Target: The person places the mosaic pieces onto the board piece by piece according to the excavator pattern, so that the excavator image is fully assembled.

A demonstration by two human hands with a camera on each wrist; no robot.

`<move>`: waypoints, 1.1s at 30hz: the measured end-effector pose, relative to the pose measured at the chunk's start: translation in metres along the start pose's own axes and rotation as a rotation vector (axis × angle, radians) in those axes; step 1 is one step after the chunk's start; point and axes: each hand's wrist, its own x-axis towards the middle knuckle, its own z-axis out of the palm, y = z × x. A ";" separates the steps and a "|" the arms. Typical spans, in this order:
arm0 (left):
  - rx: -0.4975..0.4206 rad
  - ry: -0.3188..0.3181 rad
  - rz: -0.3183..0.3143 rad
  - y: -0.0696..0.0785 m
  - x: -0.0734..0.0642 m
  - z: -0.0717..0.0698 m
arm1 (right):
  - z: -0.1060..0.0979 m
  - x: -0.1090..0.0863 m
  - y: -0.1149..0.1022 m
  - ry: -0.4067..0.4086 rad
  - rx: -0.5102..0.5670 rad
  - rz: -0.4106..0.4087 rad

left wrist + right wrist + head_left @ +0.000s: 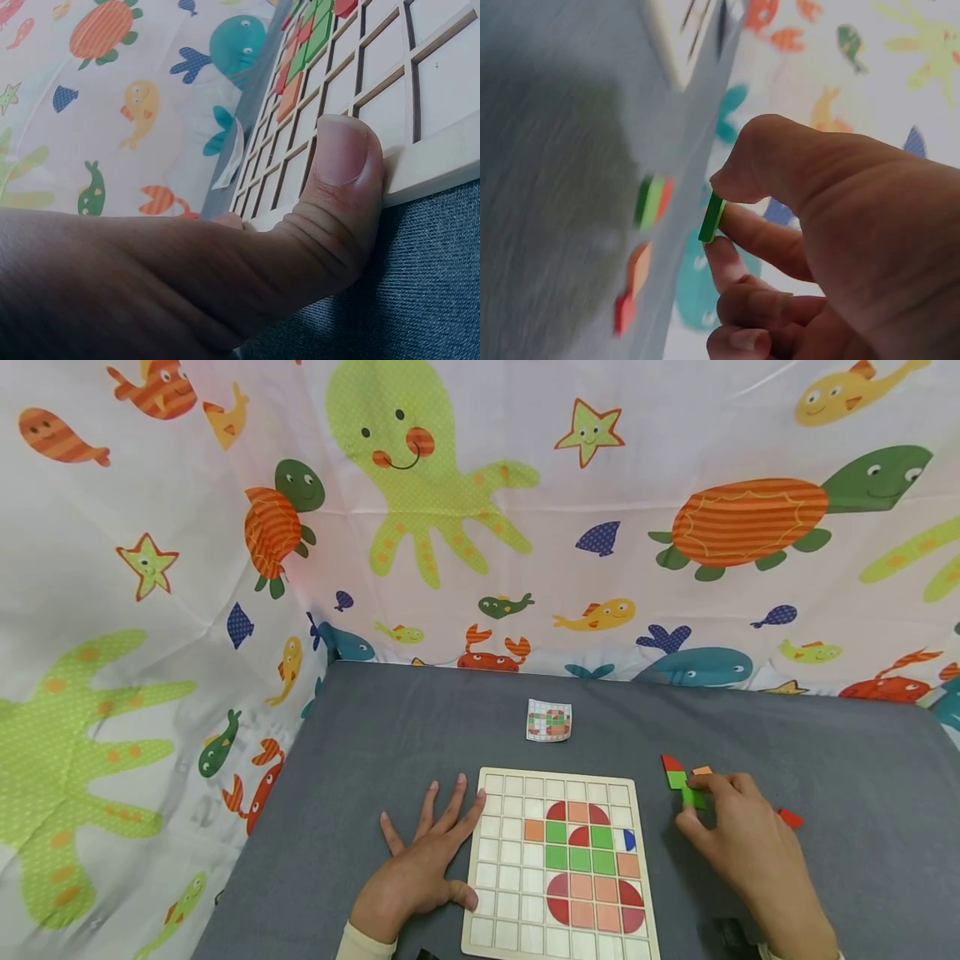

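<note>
My right hand (750, 839) is to the right of the board and pinches a small green square tile (712, 219) between thumb and fingertips. A loose green tile (677, 780) and a red rounded tile (672, 762) lie on the cloth by these fingers. The wooden grid board (508, 878) carries red, orange, pink and green pieces in its right half, with a blue piece (628, 840) near the right edge. Spread fingers mark my left hand (420, 872) at the board's left side. Its thumb (341, 161) rests on the board's rim.
A small printed card (549, 735) with a coloured grid pattern lies behind the board. Close to the right hand are an orange tile (702, 770) and a red tile (791, 817). A curtain (450, 610) printed with sea animals borders the grey cloth-covered table (420, 718).
</note>
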 end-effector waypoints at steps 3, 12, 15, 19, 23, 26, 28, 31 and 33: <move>0.002 0.003 0.001 -0.001 0.000 0.001 | 0.004 -0.001 -0.020 0.030 0.030 -0.079; 0.004 0.013 -0.001 0.006 -0.003 -0.005 | 0.020 0.000 -0.069 0.014 0.074 -0.245; 0.006 0.025 0.018 0.000 -0.001 0.000 | 0.027 -0.001 -0.082 0.016 0.075 -0.282; 0.012 0.026 0.031 -0.004 0.000 0.003 | 0.036 -0.003 -0.098 0.052 0.051 -0.363; 0.009 0.003 0.007 0.001 -0.001 -0.001 | 0.046 -0.004 -0.113 0.082 0.035 -0.461; 0.007 -0.007 -0.017 0.006 -0.003 -0.005 | 0.053 -0.005 -0.124 0.075 0.030 -0.508; 0.010 -0.004 -0.019 0.009 -0.005 -0.007 | 0.058 -0.005 -0.131 0.065 0.022 -0.529; 0.021 -0.001 -0.020 0.010 -0.005 -0.007 | 0.066 -0.005 -0.139 0.054 0.009 -0.562; 0.026 0.003 -0.015 0.010 -0.005 -0.007 | 0.069 -0.005 -0.143 0.047 -0.003 -0.573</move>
